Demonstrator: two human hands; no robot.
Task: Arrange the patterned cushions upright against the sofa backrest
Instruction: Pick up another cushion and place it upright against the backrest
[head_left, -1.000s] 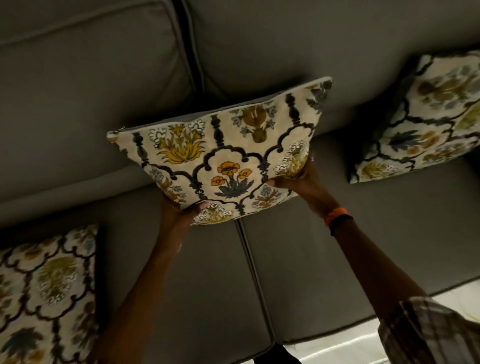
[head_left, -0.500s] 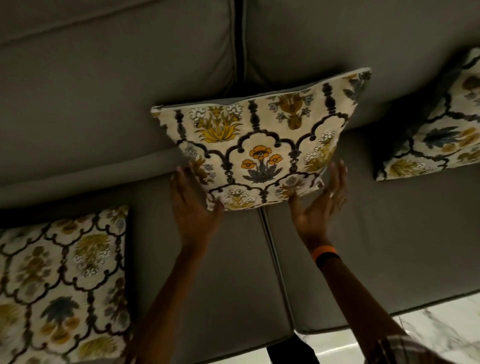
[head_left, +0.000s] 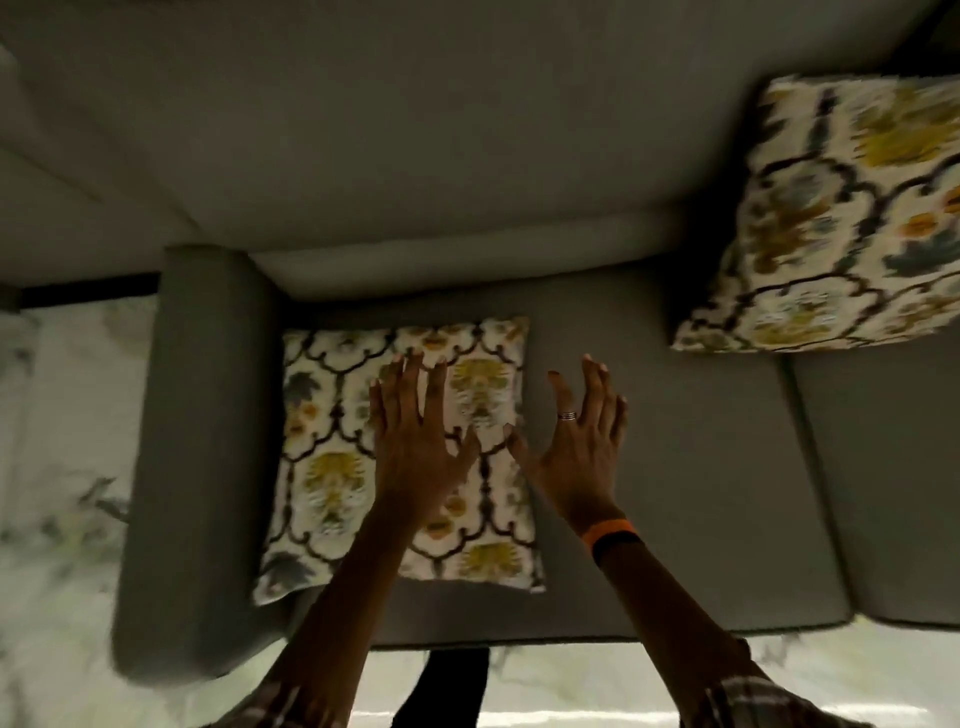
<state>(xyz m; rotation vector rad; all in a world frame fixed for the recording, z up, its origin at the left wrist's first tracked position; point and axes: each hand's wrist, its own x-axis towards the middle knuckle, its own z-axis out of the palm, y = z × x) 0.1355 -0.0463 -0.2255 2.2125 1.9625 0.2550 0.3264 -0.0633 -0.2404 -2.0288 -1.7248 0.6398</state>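
Now both hands are spread and hold nothing; the left hand (head_left: 415, 441) hovers over the flat cushion (head_left: 332, 467), fingers fanned above its upper half, while the right hand (head_left: 576, 447) hangs just beside the cushion's right edge, over bare seat (head_left: 675, 493); whether either touches the fabric I cannot tell. That cushion lies face-up on the seat, close to the armrest (head_left: 192, 457) and short of the backrest (head_left: 467, 156). Further right a second cushion (head_left: 841, 218) stands upright against the backrest, so it looks placed. The step in hand seems to be the reach for the flat one; the next move likely calls for gripping its two side edges, lifting and tipping it onto its lower edge, then leaning it back into the corner by the armrest.
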